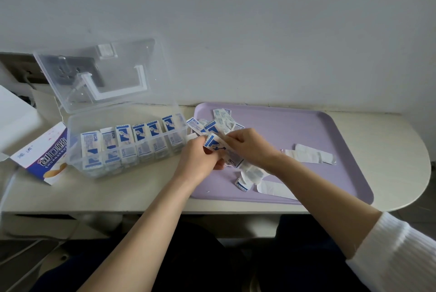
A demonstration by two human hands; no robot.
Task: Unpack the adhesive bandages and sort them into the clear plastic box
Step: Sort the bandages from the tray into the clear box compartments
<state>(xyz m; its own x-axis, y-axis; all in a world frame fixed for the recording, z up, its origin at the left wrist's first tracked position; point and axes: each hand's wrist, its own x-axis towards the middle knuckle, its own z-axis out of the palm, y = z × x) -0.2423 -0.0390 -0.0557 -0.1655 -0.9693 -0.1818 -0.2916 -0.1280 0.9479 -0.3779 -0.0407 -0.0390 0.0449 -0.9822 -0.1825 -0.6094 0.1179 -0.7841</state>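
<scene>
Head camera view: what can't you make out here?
- Held bandage, head view: the left hand and right hand pinch it and cover its ends, so whether it is torn is unclear.
- Clear plastic box, head view: the stacked bandages blur behind its wall, so they cannot be counted.
- Carton, head view: its inside does not show.

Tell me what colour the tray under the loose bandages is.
Plain pale lilac, no pattern; the tray shows best in the head view.

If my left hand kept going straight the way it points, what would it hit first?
Probably the right hand, which meets it on the wrapped bandage both pinch; beyond lies the loose bandage pile on the purple tray.
</scene>
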